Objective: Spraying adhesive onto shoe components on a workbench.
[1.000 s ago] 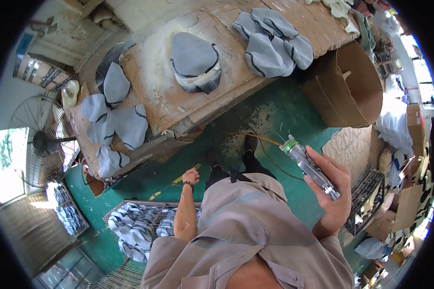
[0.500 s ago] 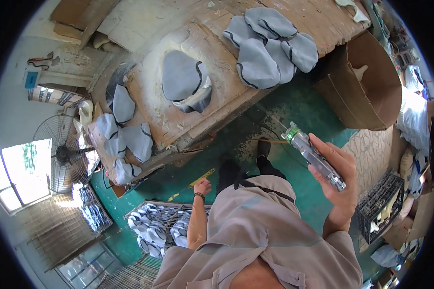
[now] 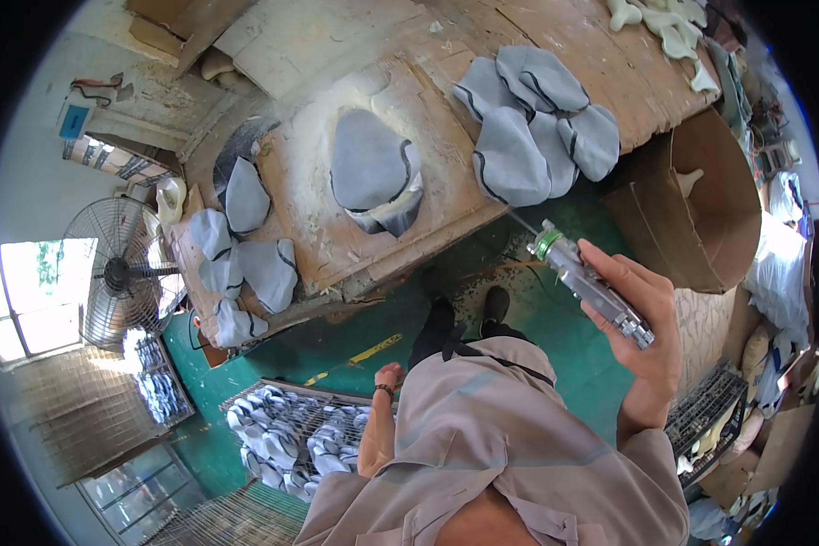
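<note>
Right hand [image 3: 642,305] grip holding silver tube gun [image 3: 590,282]; left hand [image 3: 389,375] loose; brown carton [image 3: 710,205] right.

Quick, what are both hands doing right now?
Left hand: hangs at the side, holding nothing visible.
Right hand: closed around a silver metal spray gun with a green collar.

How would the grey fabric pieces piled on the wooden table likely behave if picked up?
The grey fabric pieces look thin and drape over each other, so probably floppy and light. Overlapping in a loose pile on the wooden table, they would likely slide apart if pushed.
</note>
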Demonstrator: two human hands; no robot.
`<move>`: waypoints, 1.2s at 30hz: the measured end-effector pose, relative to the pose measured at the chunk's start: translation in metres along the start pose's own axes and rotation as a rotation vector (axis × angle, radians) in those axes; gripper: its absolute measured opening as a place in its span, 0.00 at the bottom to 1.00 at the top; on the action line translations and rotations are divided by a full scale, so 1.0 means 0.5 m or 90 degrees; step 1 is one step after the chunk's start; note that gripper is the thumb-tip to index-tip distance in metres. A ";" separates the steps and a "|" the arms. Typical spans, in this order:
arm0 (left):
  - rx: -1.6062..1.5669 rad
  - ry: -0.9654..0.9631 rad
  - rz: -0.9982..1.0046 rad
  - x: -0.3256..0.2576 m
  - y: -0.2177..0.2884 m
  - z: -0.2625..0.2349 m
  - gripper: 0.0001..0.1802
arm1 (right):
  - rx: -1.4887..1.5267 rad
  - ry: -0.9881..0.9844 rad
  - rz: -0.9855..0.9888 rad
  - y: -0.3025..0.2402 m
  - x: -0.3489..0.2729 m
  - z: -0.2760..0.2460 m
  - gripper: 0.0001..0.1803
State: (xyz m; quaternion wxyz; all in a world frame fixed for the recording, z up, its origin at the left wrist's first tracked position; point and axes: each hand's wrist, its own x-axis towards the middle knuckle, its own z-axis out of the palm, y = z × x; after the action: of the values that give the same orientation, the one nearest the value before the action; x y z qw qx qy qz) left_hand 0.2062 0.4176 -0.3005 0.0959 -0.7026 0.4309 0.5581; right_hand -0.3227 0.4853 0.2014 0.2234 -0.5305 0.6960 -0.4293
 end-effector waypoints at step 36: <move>-0.360 0.320 0.624 -0.053 0.777 -0.233 0.16 | -0.041 -0.025 0.253 -0.138 0.033 0.068 0.30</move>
State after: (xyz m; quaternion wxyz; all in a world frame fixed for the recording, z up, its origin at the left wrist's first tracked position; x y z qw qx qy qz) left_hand 0.0112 0.1218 -0.1014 -0.4661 -0.5311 0.5485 0.4471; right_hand -0.2643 0.4528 0.2432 0.3004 -0.3978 0.7958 -0.3439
